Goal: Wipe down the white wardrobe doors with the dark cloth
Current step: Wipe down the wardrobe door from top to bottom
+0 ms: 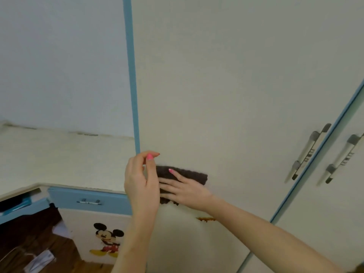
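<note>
The white wardrobe door [226, 95] fills most of the head view, with a blue strip [132, 75] down its left edge. A dark brown cloth [189, 174] lies flat against the door, low in the middle. My right hand [187, 191] presses on the cloth with its fingers spread, pointing left. Just left of it, my left hand [141, 182] is curled around the door's blue edge, thumb and forefinger pinched together at the top. The hands cover part of the cloth.
Two grey bar handles [307, 152] [342, 158] flank the blue seam to a second door [334, 223] at right. Lower left are a low cabinet with a blue drawer [88, 200], a cartoon mouse sticker [107, 240], an open drawer [19, 203] and dark wooden floor [39, 243].
</note>
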Motion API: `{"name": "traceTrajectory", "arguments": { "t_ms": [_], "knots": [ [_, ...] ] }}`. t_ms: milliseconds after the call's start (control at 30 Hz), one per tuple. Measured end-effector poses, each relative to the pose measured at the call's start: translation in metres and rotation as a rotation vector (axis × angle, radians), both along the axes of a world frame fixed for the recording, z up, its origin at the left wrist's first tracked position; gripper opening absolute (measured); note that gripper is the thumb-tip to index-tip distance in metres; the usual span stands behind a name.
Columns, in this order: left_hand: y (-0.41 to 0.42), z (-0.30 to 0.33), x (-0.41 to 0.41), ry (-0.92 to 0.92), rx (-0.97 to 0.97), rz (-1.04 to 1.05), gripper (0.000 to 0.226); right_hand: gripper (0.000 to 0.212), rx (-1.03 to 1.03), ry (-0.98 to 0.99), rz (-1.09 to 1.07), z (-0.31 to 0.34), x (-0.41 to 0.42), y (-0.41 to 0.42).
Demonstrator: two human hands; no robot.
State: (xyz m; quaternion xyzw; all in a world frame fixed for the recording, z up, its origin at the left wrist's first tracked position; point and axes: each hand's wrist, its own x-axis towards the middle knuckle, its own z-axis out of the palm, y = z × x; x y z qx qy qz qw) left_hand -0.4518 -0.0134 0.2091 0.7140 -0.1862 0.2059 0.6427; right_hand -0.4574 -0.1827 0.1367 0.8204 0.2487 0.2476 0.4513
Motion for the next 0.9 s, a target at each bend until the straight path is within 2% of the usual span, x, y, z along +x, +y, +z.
{"name": "traceTrajectory", "arguments": {
  "t_ms": [100,200,300,367,500,667,767,900],
  "knots": [
    [-0.005,0.000,0.000,0.037,-0.041,0.006,0.025,0.047,0.197,-0.184,0.058,0.055,-0.006,-0.009],
    [-0.008,-0.003,-0.002,0.083,-0.078,0.000,0.024,0.047,0.401,-0.407,0.045,0.105,-0.011,-0.009],
    [-0.011,-0.007,-0.006,0.108,-0.074,-0.012,0.025,0.045,0.479,-0.479,0.066,0.108,-0.008,-0.008],
    [-0.012,-0.011,-0.009,0.096,-0.057,-0.014,0.025,0.047,0.404,-0.419,0.050,0.082,-0.011,-0.017],
    [-0.012,-0.012,-0.020,0.091,-0.027,-0.057,0.024,0.053,0.018,-0.096,0.005,0.011,-0.041,-0.059],
    [-0.023,-0.016,-0.035,0.108,0.005,-0.071,0.026,0.064,-0.236,0.035,-0.130,-0.014,-0.081,-0.094],
    [-0.028,-0.019,-0.041,0.081,0.023,-0.068,0.026,0.056,-0.150,-0.013,-0.080,0.004,-0.091,-0.108],
    [-0.040,-0.015,-0.047,0.103,0.021,-0.071,0.026,0.056,0.080,-0.254,-0.064,0.057,-0.108,-0.128]
  ]
}}
